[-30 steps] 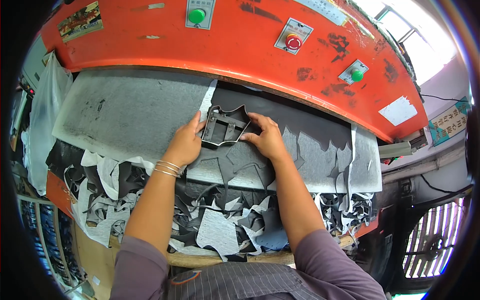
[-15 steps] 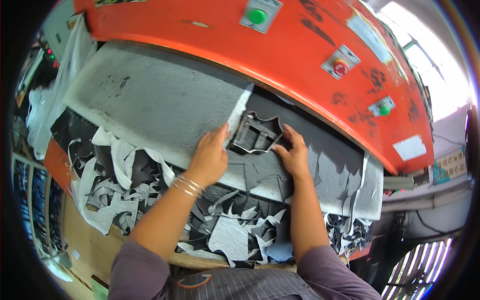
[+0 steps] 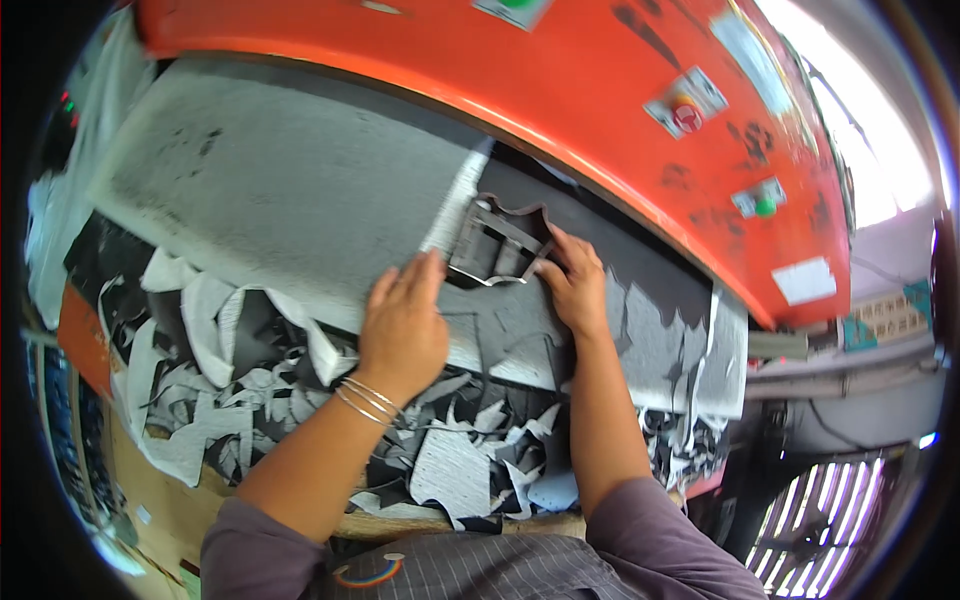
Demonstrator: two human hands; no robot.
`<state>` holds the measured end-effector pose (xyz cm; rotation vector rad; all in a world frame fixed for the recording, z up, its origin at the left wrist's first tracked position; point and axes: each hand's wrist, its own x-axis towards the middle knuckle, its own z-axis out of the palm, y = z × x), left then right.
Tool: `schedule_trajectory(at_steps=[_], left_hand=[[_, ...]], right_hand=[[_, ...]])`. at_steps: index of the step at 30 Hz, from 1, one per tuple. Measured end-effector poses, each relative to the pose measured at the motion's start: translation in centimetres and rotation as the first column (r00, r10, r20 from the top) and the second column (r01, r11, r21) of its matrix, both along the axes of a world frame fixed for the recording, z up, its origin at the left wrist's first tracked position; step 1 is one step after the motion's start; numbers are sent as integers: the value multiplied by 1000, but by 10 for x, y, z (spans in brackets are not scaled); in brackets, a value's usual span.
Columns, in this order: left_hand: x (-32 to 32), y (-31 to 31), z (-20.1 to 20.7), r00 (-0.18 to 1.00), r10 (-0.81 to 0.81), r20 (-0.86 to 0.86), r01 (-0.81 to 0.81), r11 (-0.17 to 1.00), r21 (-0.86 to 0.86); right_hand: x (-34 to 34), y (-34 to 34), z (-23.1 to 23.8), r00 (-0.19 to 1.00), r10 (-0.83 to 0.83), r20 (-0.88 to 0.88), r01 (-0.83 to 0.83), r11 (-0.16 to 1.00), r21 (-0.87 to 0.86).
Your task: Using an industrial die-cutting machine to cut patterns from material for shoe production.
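Note:
A metal cutting die (image 3: 458,262) with wavy walls and inner cross bars stands on dark sheet material (image 3: 625,235) on the press bed. My right hand (image 3: 578,290) holds the die's right side, thumb on the near wall and fingers along the far one. To the die's lower left, my left hand (image 3: 405,330) lies flat with fingers stretched out, over the near part of the grey cutting board (image 3: 300,170); it is apart from the die. Jagged cut-outs edge the sheet to the right of my right hand.
The orange press head (image 3: 400,50) spans the far side, carrying a red button (image 3: 686,117) and green buttons (image 3: 765,205). Black and grey offcuts (image 3: 450,470) heap along the near edge of the board. Clear plastic sheeting (image 3: 95,180) hangs at left.
My left hand has drawn back from beside the die, nearer to me. The right hand keeps its hold on the die. The whole view has shifted a little.

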<state>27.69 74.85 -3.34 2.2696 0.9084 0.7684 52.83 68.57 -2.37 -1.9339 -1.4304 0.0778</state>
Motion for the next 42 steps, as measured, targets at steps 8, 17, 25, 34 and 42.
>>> schedule_trajectory(at_steps=[8, 17, 25, 34, 42], left_hand=[[24, 2, 5, 998, 2, -59, 3, 995, 95], [24, 4, 12, 997, 39, -60, -33, 995, 98], [2, -4, 8, 1000, 23, -5, -23, 996, 83], [-4, -12, 14, 999, 18, -31, -18, 1000, -4], [-20, -2, 56, 964, 156, 213, -127, 982, -141]], right_hand=[[25, 5, 2, 999, -10, 51, 8, 999, 32], [24, 5, 6, 993, 3, 119, -9, 999, 47], [0, -13, 6, 996, -34, 88, 37, 998, -42], [-2, -21, 5, 996, -27, 90, 28, 1000, -3], [20, -94, 121, 943, -279, -184, 330, 696, 638]])
